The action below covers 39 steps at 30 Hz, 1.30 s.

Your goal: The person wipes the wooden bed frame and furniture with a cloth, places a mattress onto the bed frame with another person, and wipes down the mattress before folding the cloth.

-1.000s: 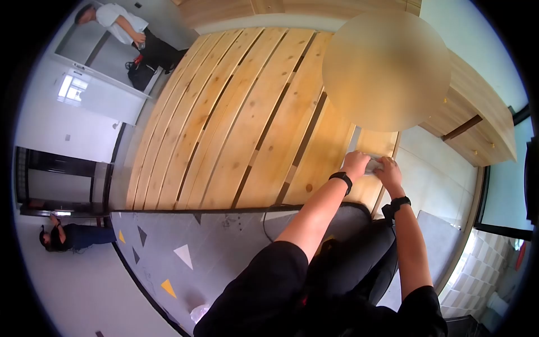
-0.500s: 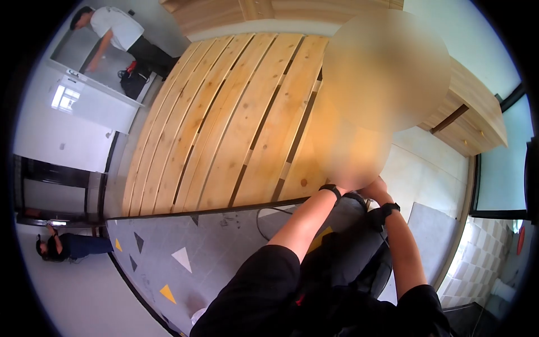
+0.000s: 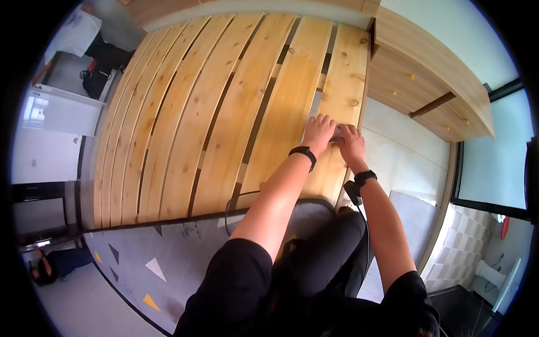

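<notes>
My left hand (image 3: pixel 318 133) and my right hand (image 3: pixel 352 147) are close together over the slatted wooden bed base (image 3: pixel 220 123), near its right edge. Both have bent fingers on a small whitish, cloth-like thing (image 3: pixel 337 133) that shows between them. Most of it is hidden by the fingers, so its exact kind is unclear. Dark bands circle both wrists. From a small black box (image 3: pixel 352 192) by the right wrist, a cable runs down.
Wooden drawers (image 3: pixel 418 78) stand beyond the bed base on the right. A grey patterned mattress (image 3: pixel 185 253) lies along its near side. One person (image 3: pixel 78 31) is at a white cabinet, upper left; another (image 3: pixel 59 265) is at lower left. A dark bag (image 3: pixel 96 81) rests by the cabinet.
My hands have moved forward from close to my knees onto the slats. The view has shifted to the right, and the blurred patch that covered the drawers and slats is gone.
</notes>
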Each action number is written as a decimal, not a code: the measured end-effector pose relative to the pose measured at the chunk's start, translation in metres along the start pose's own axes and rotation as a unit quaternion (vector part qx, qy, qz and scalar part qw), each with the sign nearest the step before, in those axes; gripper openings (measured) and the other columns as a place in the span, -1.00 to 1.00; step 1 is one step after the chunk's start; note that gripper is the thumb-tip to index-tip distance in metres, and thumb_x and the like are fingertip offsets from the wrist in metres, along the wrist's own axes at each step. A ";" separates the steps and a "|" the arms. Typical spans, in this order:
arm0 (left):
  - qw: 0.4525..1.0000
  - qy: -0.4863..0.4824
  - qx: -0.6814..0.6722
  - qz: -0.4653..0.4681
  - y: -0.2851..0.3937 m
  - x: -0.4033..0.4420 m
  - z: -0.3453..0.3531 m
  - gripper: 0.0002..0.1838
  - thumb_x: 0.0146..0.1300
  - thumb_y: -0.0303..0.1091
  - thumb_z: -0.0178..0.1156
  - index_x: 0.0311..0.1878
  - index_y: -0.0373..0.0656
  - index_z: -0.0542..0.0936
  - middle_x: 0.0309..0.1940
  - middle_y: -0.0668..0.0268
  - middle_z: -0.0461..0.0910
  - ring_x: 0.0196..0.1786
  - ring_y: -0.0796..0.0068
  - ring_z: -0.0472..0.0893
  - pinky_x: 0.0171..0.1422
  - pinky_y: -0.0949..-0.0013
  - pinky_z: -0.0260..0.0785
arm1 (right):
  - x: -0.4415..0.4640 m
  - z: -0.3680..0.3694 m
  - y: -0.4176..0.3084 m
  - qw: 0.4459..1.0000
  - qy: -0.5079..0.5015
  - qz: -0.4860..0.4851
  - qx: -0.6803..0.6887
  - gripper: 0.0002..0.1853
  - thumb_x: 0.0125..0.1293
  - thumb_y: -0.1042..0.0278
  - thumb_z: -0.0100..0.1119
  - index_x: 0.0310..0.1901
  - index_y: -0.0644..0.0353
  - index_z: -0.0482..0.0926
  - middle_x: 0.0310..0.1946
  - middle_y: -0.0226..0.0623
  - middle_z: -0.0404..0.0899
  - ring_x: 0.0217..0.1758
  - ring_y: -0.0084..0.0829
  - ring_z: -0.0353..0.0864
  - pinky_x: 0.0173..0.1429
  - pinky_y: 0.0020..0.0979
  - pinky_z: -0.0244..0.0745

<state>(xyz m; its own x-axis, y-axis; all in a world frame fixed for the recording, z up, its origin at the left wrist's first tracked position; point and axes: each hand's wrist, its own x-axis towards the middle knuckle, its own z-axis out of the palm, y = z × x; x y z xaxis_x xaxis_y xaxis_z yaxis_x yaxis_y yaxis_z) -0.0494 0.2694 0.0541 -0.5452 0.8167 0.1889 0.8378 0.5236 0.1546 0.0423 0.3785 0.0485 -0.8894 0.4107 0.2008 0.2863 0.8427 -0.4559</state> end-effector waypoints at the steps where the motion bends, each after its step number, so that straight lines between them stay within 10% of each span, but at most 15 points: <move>1: 1.000 -0.006 -0.010 -0.019 -0.004 0.011 0.003 -0.74 -0.05 -0.48 0.18 -0.22 -0.10 0.49 -0.26 0.28 0.51 -0.10 0.25 0.50 -0.07 0.22 0.34 | 0.010 0.003 0.005 1.000 -0.003 -0.016 -0.012 -0.62 0.08 0.43 0.14 0.00 0.01 0.48 -0.06 -0.31 0.47 0.08 -0.19 0.39 0.09 -0.23 0.31; 11: 0.997 0.028 -0.060 -0.035 0.004 -0.006 0.014 -0.85 -0.02 -0.44 0.11 -0.32 -0.12 0.53 -0.33 0.27 0.54 -0.16 0.22 0.52 -0.10 0.18 0.32 | -0.025 0.017 -0.008 0.994 -0.057 0.060 -0.066 -0.52 0.13 0.34 0.13 0.14 0.04 0.35 0.03 -0.18 0.36 0.14 -0.08 0.30 0.16 -0.14 0.26; 23: 0.994 -0.046 -0.101 -0.007 0.023 -0.141 -0.006 -0.78 -0.06 -0.46 0.15 -0.26 -0.07 0.53 -0.25 0.25 0.51 -0.11 0.16 0.50 -0.05 0.13 0.34 | -0.108 -0.004 -0.036 0.937 -0.347 0.015 -0.022 -0.51 0.01 0.33 0.25 0.03 0.07 0.35 -0.02 -0.05 0.39 0.07 0.04 0.46 0.13 -0.07 0.41; 32: 0.978 -0.093 -0.137 -0.126 0.021 -0.163 -0.052 -0.59 -0.08 -0.40 0.28 -0.07 0.04 0.51 -0.19 0.22 0.49 -0.08 0.04 0.53 -0.08 0.09 0.43 | -0.128 -0.044 -0.084 0.965 -0.220 -0.017 -0.141 -0.63 0.09 0.40 0.19 -0.05 0.02 0.37 -0.15 -0.13 0.45 -0.08 -0.05 0.57 -0.09 -0.12 0.53; 39: 0.984 -0.076 -0.122 -0.106 -0.011 -0.156 -0.068 -0.55 -0.20 -0.29 0.45 -0.17 0.00 0.52 -0.21 0.23 0.53 -0.11 0.07 0.54 -0.11 0.10 0.41 | -0.119 -0.064 -0.079 0.982 -0.150 -0.108 0.030 -0.46 0.00 0.32 0.36 0.05 -0.03 0.38 -0.12 -0.09 0.40 0.02 -0.07 0.47 0.01 -0.18 0.48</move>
<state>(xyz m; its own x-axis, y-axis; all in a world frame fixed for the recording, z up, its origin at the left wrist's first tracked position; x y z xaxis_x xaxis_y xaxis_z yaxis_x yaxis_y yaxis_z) 0.0251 0.1196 0.0885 -0.6817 0.7314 -0.0175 0.6637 0.6283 0.4060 0.1488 0.2857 0.1163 -0.9947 0.0955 0.0381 0.0654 0.8737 -0.4821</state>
